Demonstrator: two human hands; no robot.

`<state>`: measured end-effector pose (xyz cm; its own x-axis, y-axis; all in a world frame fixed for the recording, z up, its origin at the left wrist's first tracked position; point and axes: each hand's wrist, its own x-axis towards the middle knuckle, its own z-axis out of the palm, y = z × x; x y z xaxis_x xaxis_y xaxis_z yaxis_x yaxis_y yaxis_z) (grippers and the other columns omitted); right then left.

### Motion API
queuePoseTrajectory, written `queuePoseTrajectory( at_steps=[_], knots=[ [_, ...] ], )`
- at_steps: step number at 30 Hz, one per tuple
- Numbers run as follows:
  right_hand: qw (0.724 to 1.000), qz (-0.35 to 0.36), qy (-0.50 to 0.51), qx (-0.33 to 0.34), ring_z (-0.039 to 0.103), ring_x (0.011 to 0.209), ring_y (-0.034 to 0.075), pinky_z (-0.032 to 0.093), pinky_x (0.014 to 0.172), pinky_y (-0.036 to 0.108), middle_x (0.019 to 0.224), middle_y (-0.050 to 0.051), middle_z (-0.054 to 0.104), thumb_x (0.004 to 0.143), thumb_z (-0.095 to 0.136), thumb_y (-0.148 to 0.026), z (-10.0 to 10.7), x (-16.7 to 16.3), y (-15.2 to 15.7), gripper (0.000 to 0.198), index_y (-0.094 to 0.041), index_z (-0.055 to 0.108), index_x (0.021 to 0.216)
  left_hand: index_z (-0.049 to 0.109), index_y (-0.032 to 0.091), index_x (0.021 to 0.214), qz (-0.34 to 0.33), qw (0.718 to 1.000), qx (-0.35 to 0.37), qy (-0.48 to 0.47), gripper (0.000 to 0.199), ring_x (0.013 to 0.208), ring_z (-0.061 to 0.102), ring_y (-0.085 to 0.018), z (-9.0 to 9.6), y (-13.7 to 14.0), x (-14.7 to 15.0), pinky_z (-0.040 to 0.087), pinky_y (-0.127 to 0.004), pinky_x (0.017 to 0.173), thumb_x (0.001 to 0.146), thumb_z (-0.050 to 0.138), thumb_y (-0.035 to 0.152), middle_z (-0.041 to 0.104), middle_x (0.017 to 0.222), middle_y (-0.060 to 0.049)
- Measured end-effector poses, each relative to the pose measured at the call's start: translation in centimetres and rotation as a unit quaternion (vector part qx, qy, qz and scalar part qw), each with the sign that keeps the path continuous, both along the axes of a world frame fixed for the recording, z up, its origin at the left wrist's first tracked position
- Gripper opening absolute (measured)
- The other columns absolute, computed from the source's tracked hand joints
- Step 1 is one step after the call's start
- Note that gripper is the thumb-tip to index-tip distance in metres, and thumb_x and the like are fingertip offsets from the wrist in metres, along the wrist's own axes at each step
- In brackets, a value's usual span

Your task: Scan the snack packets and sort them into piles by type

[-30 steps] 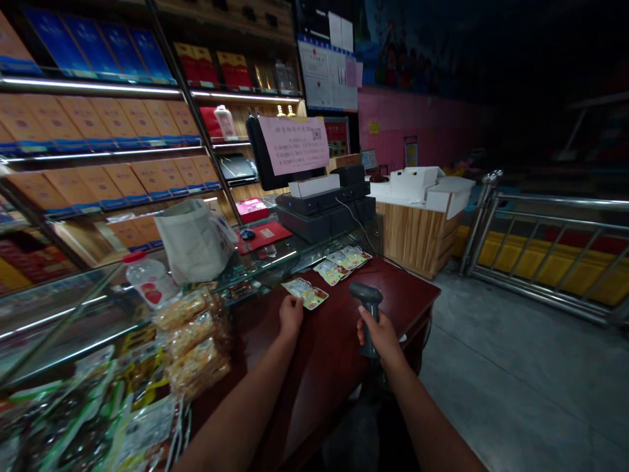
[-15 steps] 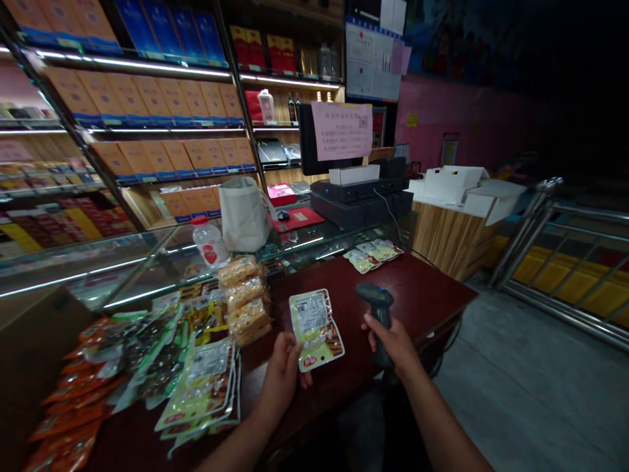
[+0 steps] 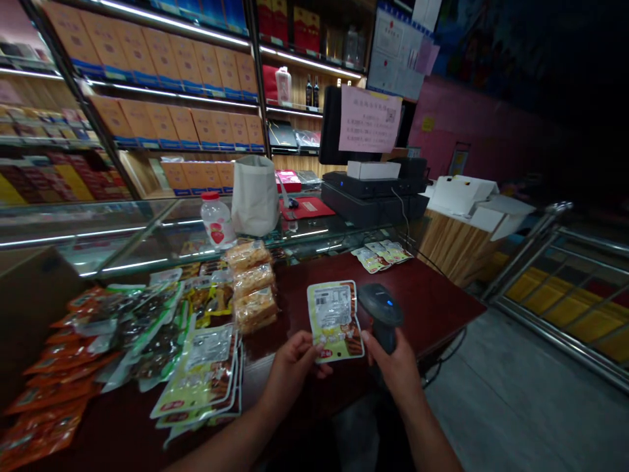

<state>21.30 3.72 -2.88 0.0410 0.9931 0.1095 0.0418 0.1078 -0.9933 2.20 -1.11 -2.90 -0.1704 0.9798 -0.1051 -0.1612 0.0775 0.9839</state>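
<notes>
My left hand [image 3: 299, 357] is closed on the lower left corner of a green and brown snack packet [image 3: 336, 320], its printed back with a barcode facing up. My right hand [image 3: 393, 360] is wrapped round the handle of a dark barcode scanner [image 3: 379, 308], whose head shows a small blue light. The scanner head is close beside the packet's right edge. My right thumb lies near that edge; whether it touches is unclear. To the left of my left hand lies a stack of like packets [image 3: 199, 373].
Orange packets [image 3: 59, 387], green-edged bags [image 3: 152, 347] and wrapped bread-like packs [image 3: 253, 288] lie at left, by a cardboard box [image 3: 37, 288]. More packets [image 3: 381, 254] lie at the table's [image 3: 432, 295] back. Behind stand a bottle [image 3: 216, 219], a pale bag [image 3: 254, 196] and a monitor [image 3: 331, 124].
The packet has moved right and its top is turned towards the scanner. My right hand has brought the scanner closer to it, its head now tilted differently. The camera view has shifted.
</notes>
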Motion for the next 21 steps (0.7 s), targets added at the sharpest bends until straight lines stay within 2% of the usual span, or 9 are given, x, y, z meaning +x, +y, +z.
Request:
queuePoseTrajectory(
  at_steps=[3, 6, 12, 14, 21],
  knots=[
    [1.000, -0.018, -0.003, 0.001, 0.057, 0.049, 0.016, 0.047, 0.054, 0.028, 0.054, -0.004, 0.061, 0.080, 0.071, -0.059, -0.1, 0.5, -0.4, 0.043, -0.019, 0.063, 0.093, 0.052, 0.019, 0.077, 0.032, 0.999, -0.009, -0.017, 0.050, 0.054, 0.070, -0.015, -0.1, 0.2, -0.1, 0.052, -0.021, 0.049, 0.064, 0.082, 0.057, 0.071, 0.067, 0.001],
    [1.000, 0.000, 0.002, 0.005, 0.054, 0.049, 0.015, 0.045, 0.054, 0.026, 0.056, -0.004, 0.060, 0.085, 0.065, -0.064, 0.3, 1.3, -1.2, 0.046, -0.019, 0.064, 0.094, 0.050, 0.019, 0.074, 0.054, 0.998, -0.016, -0.029, 0.053, 0.054, 0.070, -0.015, -0.4, 0.6, -0.3, 0.052, -0.020, 0.049, 0.060, 0.084, 0.057, 0.071, 0.069, 0.001],
    [0.989, 0.145, 0.015, 0.004, 0.046, 0.046, 0.011, 0.036, 0.048, 0.024, 0.051, -0.004, 0.053, 0.088, 0.059, -0.069, 2.5, 1.5, -4.0, 0.053, -0.017, 0.065, 0.081, 0.051, 0.019, 0.076, 0.060, 0.998, -0.024, -0.027, 0.051, 0.055, 0.071, -0.015, -1.0, 1.0, -0.5, 0.052, -0.020, 0.049, 0.061, 0.084, 0.054, 0.071, 0.069, 0.002],
    [0.985, 0.173, 0.015, 0.009, 0.046, 0.046, 0.010, 0.036, 0.049, 0.024, 0.052, -0.004, 0.052, 0.088, 0.058, -0.070, 3.0, 1.3, -4.5, 0.054, -0.017, 0.065, 0.080, 0.051, 0.019, 0.077, 0.058, 0.998, -0.024, -0.030, 0.050, 0.056, 0.071, -0.015, -1.1, 0.9, -0.5, 0.052, -0.020, 0.050, 0.061, 0.084, 0.054, 0.071, 0.068, 0.002],
    [0.984, 0.178, -0.014, -0.004, 0.047, 0.048, 0.011, 0.037, 0.050, 0.024, 0.054, -0.003, 0.053, 0.090, 0.055, -0.070, 3.8, 1.8, -4.7, 0.055, -0.018, 0.063, 0.079, 0.051, 0.019, 0.077, 0.060, 0.997, -0.026, -0.041, 0.050, 0.057, 0.071, -0.015, -0.7, 0.9, -0.5, 0.052, -0.019, 0.050, 0.061, 0.085, 0.051, 0.071, 0.070, 0.002]
  ],
)
